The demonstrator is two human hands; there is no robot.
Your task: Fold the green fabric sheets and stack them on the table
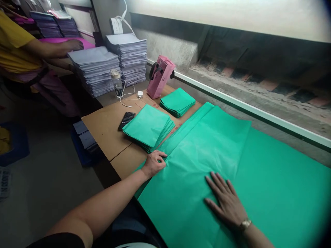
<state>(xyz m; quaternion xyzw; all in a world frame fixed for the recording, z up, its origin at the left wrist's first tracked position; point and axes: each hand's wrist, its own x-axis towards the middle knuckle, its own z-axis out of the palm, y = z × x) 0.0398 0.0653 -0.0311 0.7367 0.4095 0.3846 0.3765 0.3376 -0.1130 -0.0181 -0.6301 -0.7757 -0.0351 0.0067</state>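
Note:
A large green fabric sheet (196, 148), thin and slightly creased, lies over more green sheets (287, 172) on the table. My left hand (154, 164) is closed in a pinch at the left edge of the top sheet. Spread flat on that same sheet, my right hand (226, 199) has its fingers apart and grips nothing; a watch circles its wrist. Just beyond my left hand sits a stack of folded green fabric pieces (148, 125), fanned at its right side. A smaller folded green stack (178, 101) rests farther back.
Cardboard (103, 125) covers the tabletop. A phone (126, 120), a white charger (140, 94), a clear bottle (116, 82) and a pink bag (160, 77) stand or lie behind. Tall pale stacks (95, 70) rise at the back; a co-worker in yellow (18, 44) stands left.

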